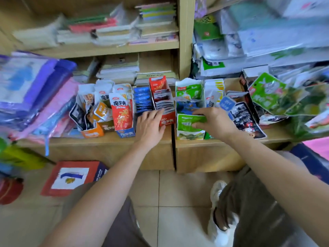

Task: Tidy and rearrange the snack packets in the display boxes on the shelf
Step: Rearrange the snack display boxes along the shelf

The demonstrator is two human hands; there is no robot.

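While the left hand (pixel 151 124) lies flat, fingers spread, against the front of the red box (pixel 168 121) with grey packets (pixel 164 104) just beyond its fingertips, the right hand (pixel 214 122) beside it pinches the front edge of the green box (pixel 189 135).

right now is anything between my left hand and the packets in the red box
Nothing visible does. The left hand lies with its fingers on the front packets of the red box, nothing between. The right hand pinches a green packet beside it.
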